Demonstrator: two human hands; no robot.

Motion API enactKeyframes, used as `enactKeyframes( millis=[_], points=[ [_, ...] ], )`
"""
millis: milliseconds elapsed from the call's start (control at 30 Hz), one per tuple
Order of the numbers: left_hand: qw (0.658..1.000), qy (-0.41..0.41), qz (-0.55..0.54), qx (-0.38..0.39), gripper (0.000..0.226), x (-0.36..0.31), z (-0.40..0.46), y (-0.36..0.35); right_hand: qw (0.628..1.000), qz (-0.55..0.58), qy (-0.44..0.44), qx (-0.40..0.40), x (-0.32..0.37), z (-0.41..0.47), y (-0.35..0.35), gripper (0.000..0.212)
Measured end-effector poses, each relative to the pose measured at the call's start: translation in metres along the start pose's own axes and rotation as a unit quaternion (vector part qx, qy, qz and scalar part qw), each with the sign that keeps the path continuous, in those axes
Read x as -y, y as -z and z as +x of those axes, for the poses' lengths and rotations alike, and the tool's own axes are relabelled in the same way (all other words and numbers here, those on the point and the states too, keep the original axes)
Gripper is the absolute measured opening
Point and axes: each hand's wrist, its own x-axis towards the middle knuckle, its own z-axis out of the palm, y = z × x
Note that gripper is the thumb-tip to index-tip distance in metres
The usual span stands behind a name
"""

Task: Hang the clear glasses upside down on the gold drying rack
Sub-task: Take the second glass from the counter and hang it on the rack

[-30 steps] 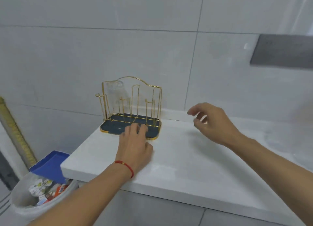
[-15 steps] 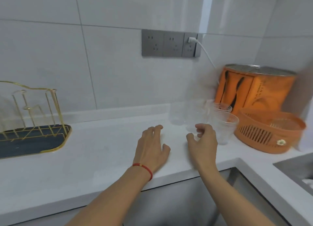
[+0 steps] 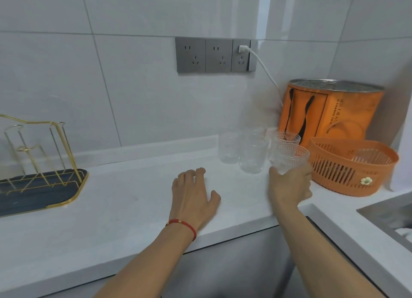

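While right hand (image 3: 289,186) wraps the ribbed glass (image 3: 289,158), other glasses (image 3: 252,157) touch just left of it; lifting could clip them. Left hand (image 3: 194,195) flat, open, empty on counter (image 3: 111,219). Gold rack (image 3: 42,164) far left, long carry risks slip.

A second ago both hands were by the gold rack (image 3: 38,164), the left hand (image 3: 194,197) resting at its tray and the right hand (image 3: 289,186) hovering in the air. Since then the view has swung right: the rack now sits at the left edge, and a group of glasses (image 3: 242,151), an orange basket (image 3: 347,166) and an orange box (image 3: 330,110) have come into sight. The left hand now lies flat on the bare tabletop (image 3: 124,199), well away from the rack. Half a second ago the right hand was just short of the glasses; now its fingers wrap the nearest ribbed glass (image 3: 289,158)
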Motion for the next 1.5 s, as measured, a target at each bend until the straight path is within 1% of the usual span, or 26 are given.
enactKeyframes(
  millis=[100, 167, 267, 333, 367, 433, 467, 533, 567, 600, 633, 667, 733, 767, 800, 867, 900, 933, 1000, 1067, 1100, 1133, 1200, 1300, 1433, 1500],
  points=[
    [1.0, -0.006, -0.016, -0.012, 0.056, -0.002, 0.0, 0.002, 0.999, 0.04, 0.004, -0.011, -0.001, -0.005, 0.004, 0.09],
    [0.998, -0.018, -0.053, -0.011, 0.055, -0.003, 0.0, 0.005, 0.996, 0.085, 0.04, -0.003, -0.002, -0.012, 0.01, 0.089],
    [0.988, -0.02, -0.152, 0.01, 0.058, -0.006, -0.003, 0.013, 0.981, 0.146, 0.103, 0.069, -0.001, -0.03, 0.017, 0.09],
    [0.972, 0.015, -0.234, 0.007, 0.066, -0.01, -0.007, 0.019, 0.971, 0.147, 0.146, 0.12, 0.005, -0.048, 0.018, 0.091],
    [0.957, 0.04, -0.287, 0.006, 0.072, -0.012, -0.009, 0.024, 0.964, 0.146, 0.171, 0.144, 0.009, -0.059, 0.017, 0.091],
    [0.924, 0.07, -0.375, 0.017, 0.083, -0.017, -0.01, 0.037, 0.942, 0.152, 0.218, 0.205, 0.021, -0.081, 0.015, 0.092],
    [0.914, 0.079, -0.397, 0.018, 0.086, -0.018, -0.01, 0.044, 0.925, 0.151, 0.249, 0.244, 0.027, -0.091, 0.013, 0.091],
    [0.908, 0.099, -0.408, -0.016, 0.084, -0.013, -0.011, 0.064, 0.879, 0.136, 0.323, 0.323, 0.04, -0.106, 0.011, 0.087],
    [0.903, 0.117, -0.41, -0.046, 0.077, -0.008, -0.012, 0.075, 0.858, 0.134, 0.34, 0.361, 0.047, -0.111, 0.01, 0.086],
    [0.892, 0.14, -0.424, -0.073, 0.069, 0.0, -0.014, 0.087, 0.841, 0.142, 0.328, 0.407, 0.054, -0.115, 0.009, 0.088],
    [0.873, 0.161, -0.453, -0.089, 0.063, 0.009, -0.017, 0.099, 0.825, 0.161, 0.285, 0.461, 0.062, -0.119, 0.008, 0.088],
    [0.851, 0.177, -0.487, -0.091, 0.06, 0.019, -0.021, 0.11, 0.802, 0.197, 0.208, 0.524, 0.071, -0.126, 0.007, 0.084],
    [0.825, 0.189, -0.528, -0.069, 0.062, 0.04, -0.03, 0.133, 0.72, 0.264, 0.043, 0.64, 0.089, -0.141, -0.001, 0.067],
    [0.822, 0.184, -0.536, -0.056, 0.063, 0.051, -0.035, 0.143, 0.691, 0.281, 0.012, 0.666, 0.097, -0.15, -0.005, 0.059],
    [0.824, 0.177, -0.536, -0.048, 0.061, 0.062, -0.041, 0.152, 0.683, 0.289, 0.012, 0.671, 0.106, -0.158, -0.01, 0.053],
    [0.849, 0.175, -0.495, -0.063, 0.057, 0.091, -0.053, 0.169, 0.703, 0.299, 0.034, 0.644, 0.123, -0.173, -0.019, 0.044],
    [0.872, 0.184, -0.446, -0.086, 0.054, 0.107, -0.059, 0.177, 0.722, 0.3, 0.05, 0.621, 0.134, -0.177, -0.022, 0.041],
    [0.897, 0.196, -0.38, -0.112, 0.047, 0.125, -0.065, 0.185, 0.743, 0.301, 0.07, 0.593, 0.147, -0.179, -0.025, 0.04],
    [0.94, 0.22, -0.209, -0.159, 0.029, 0.164, -0.074, 0.196, 0.773, 0.308, 0.108, 0.544, 0.175, -0.178, -0.031, 0.04],
    [0.959, 0.237, -0.024, -0.152, 0.019, 0.201, -0.08, 0.201, 0.783, 0.312, 0.145, 0.518, 0.21, -0.175, -0.04, 0.046],
    [0.96, 0.242, 0.043, -0.131, 0.024, 0.215, -0.082, 0.2, 0.784, 0.308, 0.164, 0.514, 0.228, -0.175, -0.047, 0.05],
    [0.958, 0.25, 0.084, -0.112, 0.032, 0.226, -0.084, 0.196, 0.786, 0.297, 0.186, 0.51, 0.247, -0.176, -0.055, 0.053],
    [0.953, 0.265, 0.115, -0.093, 0.046, 0.236, -0.086, 0.19, 0.79, 0.268, 0.235, 0.499, 0.282, -0.183, -0.076, 0.058],
    [0.952, 0.243, 0.174, -0.06, 0.054, 0.236, -0.085, 0.181, 0.787, 0.237, 0.277, 0.498, 0.328, -0.201, -0.109, 0.067],
    [0.95, 0.265, 0.157, -0.054, 0.055, 0.237, -0.083, 0.182, 0.79, 0.185, 0.277, 0.514, 0.375, -0.227, -0.15, 0.081],
    [0.95, 0.269, 0.151, -0.053, 0.056, 0.237, -0.083, 0.181, 0.774, 0.157, 0.292, 0.54, 0.391, -0.238, -0.167, 0.082]
  ],
)
